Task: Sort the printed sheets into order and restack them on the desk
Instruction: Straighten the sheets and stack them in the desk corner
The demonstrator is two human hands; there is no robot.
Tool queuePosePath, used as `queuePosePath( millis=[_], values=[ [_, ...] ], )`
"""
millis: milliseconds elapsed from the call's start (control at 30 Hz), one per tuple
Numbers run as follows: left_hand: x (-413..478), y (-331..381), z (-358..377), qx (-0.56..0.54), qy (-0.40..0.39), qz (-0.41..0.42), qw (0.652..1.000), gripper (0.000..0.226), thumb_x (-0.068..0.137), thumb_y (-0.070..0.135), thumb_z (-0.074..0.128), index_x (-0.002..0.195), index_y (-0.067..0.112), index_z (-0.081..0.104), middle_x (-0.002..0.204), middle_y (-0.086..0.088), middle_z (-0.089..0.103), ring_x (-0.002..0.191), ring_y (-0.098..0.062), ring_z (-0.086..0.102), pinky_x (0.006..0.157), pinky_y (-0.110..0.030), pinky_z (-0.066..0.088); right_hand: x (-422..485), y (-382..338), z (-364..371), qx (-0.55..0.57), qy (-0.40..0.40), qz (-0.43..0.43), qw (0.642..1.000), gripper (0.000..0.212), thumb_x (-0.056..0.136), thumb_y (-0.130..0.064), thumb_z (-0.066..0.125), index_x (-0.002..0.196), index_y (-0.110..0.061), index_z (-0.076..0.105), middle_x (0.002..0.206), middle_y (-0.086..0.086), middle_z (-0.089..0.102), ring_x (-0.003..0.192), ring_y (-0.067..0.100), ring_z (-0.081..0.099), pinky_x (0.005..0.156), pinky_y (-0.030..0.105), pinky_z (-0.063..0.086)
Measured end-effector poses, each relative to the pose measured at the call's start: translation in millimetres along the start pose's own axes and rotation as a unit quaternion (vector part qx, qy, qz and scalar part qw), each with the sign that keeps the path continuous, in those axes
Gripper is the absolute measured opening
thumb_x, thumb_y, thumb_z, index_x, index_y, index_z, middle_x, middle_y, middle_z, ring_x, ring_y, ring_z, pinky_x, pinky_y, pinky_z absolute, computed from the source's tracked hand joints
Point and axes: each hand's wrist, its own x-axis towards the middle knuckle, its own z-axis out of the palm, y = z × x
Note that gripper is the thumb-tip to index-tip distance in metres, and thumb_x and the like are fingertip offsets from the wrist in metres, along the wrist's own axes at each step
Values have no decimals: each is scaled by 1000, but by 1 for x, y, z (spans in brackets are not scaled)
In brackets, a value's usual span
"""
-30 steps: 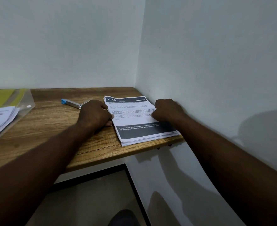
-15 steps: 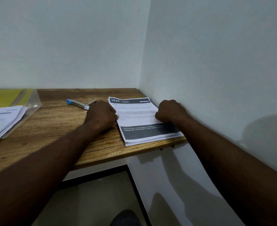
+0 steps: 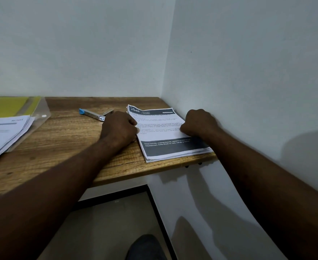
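Observation:
A stack of printed sheets lies at the right end of the wooden desk, close to the side wall. Its top page has a dark header and a dark band with white text. My left hand is at the stack's left edge, fingers curled against it. My right hand sits at the right edge with its fingers curled down onto the top page. The fingertips of both hands are hidden.
A second, fanned pile of sheets lies at the desk's left end, on a clear folder with yellow paper. A metal tool with a blue tip lies behind my left hand. White walls close the back and right. A shoe shows on the floor below.
Only the view has shifted a little. Both hands stay at the two sides of the stack, and the stack has not visibly moved.

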Motion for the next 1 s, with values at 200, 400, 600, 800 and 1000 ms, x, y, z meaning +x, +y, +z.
queuePosePath(
  millis=[200,400,600,800,1000],
  values=[
    [-2,5,-1,55,-6,15,998,19,82,19,88,100,19,82,95,-1,80,92,-21,76,92,-41,61,-1,1,-2,2,0,3,1000,37,86,-31,68,118,-12,66,125,13,66,114,35,64,78,32,43],
    [-3,11,-5,160,-10,56,985,15,87,26,83,101,20,84,102,-1,80,99,-21,71,90,-36,56,-1,3,-1,0,3,5,1000,38,86,-31,70,118,-12,66,125,14,65,114,36,65,79,33,45],
    [-3,11,-3,223,-23,73,972,20,91,31,77,102,14,82,105,-5,78,100,-25,70,90,-41,58,-1,2,0,6,1,8,1000,38,86,-33,71,117,-12,67,125,14,67,114,36,64,78,33,45],
    [-3,12,-3,235,-39,75,968,21,91,31,74,101,14,80,106,-5,78,101,-25,69,92,-43,59,-7,-2,-3,-5,-6,8,1000,36,88,-29,65,120,-12,65,126,13,65,115,35,64,79,32,44],
    [-12,14,-10,176,-48,76,980,22,93,34,74,103,17,83,113,-5,78,110,-27,68,98,-42,55,-16,-8,-8,-16,28,-10,999,32,87,-25,66,116,-13,66,122,13,65,111,36,65,77,32,43]
  ],
)
